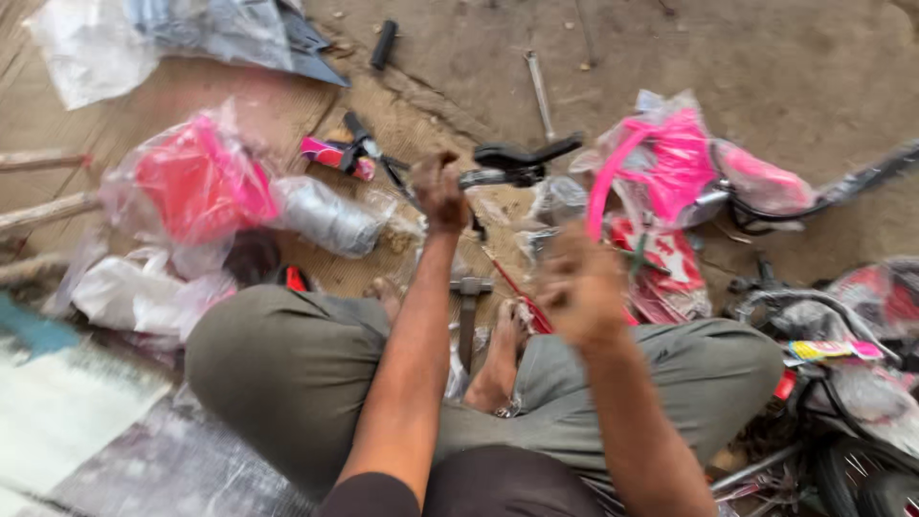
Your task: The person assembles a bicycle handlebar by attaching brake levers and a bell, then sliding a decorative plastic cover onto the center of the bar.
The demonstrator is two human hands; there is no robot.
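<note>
Left hand [440, 191]: fisted round the handlebar [498, 176] at 12 o'clock.
Right hand [581, 284]: closed, blurred; contents unclear.
Progress: pink parts [670, 163] at 2 o'clock remain bagged; hammer [468, 306] lies unused.

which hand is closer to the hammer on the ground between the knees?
Left, though it's close. The left hand is raised up and slightly left of the hammer, gripping a handlebar. The right hand is clenched off to the hammer's right, blurred.
</note>
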